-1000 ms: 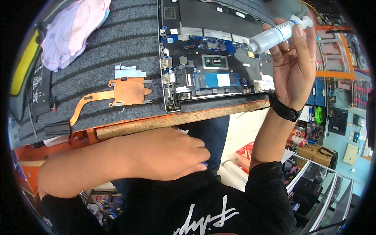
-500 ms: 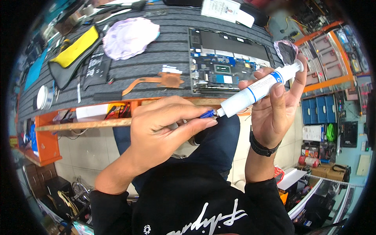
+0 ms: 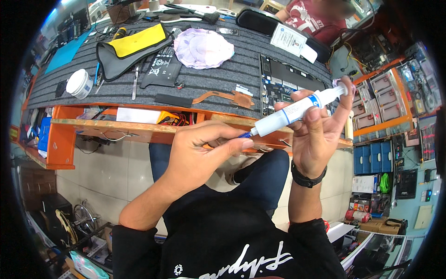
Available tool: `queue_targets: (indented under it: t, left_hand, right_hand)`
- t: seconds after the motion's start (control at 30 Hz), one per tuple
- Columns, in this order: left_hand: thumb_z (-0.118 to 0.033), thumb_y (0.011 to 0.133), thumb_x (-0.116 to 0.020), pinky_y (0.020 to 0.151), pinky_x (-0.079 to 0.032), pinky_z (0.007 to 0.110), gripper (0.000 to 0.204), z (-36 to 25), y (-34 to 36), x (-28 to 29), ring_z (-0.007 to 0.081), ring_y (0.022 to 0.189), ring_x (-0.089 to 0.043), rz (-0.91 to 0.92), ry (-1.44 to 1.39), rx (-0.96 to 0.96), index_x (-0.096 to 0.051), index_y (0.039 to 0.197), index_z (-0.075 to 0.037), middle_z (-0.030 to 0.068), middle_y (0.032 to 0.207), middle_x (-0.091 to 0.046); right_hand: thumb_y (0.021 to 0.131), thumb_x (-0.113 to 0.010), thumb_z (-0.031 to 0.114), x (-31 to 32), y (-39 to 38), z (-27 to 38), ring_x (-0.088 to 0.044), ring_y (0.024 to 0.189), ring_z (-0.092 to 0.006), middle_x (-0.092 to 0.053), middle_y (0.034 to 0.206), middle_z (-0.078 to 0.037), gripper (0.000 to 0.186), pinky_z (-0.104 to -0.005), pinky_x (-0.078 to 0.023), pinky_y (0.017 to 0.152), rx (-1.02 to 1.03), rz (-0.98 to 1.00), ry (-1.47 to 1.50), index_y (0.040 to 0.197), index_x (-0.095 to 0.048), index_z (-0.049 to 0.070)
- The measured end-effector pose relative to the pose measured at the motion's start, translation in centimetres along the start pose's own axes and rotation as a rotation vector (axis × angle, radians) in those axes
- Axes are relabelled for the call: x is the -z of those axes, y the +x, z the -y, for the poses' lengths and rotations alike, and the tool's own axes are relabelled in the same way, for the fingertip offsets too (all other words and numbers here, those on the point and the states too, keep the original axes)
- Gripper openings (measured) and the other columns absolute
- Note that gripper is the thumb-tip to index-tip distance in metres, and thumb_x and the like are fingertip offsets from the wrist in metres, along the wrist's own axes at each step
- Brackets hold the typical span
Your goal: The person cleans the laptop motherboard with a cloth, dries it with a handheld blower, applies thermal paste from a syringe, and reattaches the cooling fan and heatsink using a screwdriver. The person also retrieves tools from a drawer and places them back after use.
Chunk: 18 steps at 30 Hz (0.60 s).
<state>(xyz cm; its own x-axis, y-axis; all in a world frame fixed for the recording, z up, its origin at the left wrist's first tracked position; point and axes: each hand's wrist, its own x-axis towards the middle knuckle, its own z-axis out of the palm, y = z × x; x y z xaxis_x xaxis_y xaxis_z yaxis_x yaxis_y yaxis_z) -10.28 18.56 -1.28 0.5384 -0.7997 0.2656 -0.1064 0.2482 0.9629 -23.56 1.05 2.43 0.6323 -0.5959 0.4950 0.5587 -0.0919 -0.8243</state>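
Note:
My right hand (image 3: pixel 316 139) is closed round a large white syringe (image 3: pixel 283 116) with blue label stripes, tilted with its plunger up to the right. At the syringe's tip, my left hand (image 3: pixel 195 153) pinches a small blue cap (image 3: pixel 245 136); whether cap and tip are joined is unclear. Behind them on the grey striped mat (image 3: pixel 246 39), an open laptop chassis (image 3: pixel 289 72) shows its inner parts, partly hidden by the syringe and hand. A copper heatsink (image 3: pixel 241 98) lies left of it, and a black battery (image 3: pixel 159 69) lies farther left.
A cloth pouch (image 3: pixel 137 41), pink cloth (image 3: pixel 202 49), white tub (image 3: pixel 79 84) and tools (image 3: pixel 135 83) lie on the mat. An orange shelf (image 3: pixel 65 122) runs beneath. Another person (image 3: pixel 311 21) in red is behind the bench. Shelving (image 3: pixel 374 97) stands at the right.
The syringe came down and in, and my left hand rose to meet its tip with the blue cap. The bench now sits farther from me in view, showing the person behind.

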Motion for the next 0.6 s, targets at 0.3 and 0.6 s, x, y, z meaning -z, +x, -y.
queue_targets:
  t: [0.3,0.6]
  left_hand:
    - [-0.006,0.09,-0.079,0.06,-0.05,0.024,0.014,1.5,-1.6,3.2,0.0097,0.071,-0.066,-0.227,0.078,-0.137,-0.078,0.102,0.002,0.007,0.086,-0.074]
    - [-0.004,0.087,-0.082,0.067,-0.053,0.025,0.016,2.1,-5.1,7.7,0.011,0.08,-0.068,-0.31,0.279,-0.4,-0.077,0.101,0.003,0.0095,0.096,-0.076]
  right_hand:
    - [0.097,-0.071,0.008,-5.2,-0.2,-4.0,-0.073,0.092,-0.0267,-0.067,0.114,-0.021,0.085,-0.0405,-0.065,0.079,-0.048,-0.108,-0.125,0.161,-0.015,0.017]
    - [0.095,-0.073,0.003,-10.7,-0.4,-5.8,-0.07,0.106,-0.0286,-0.065,0.113,-0.018,0.094,-0.0404,-0.061,0.088,-0.135,-0.003,0.014,0.164,-0.012,0.02]
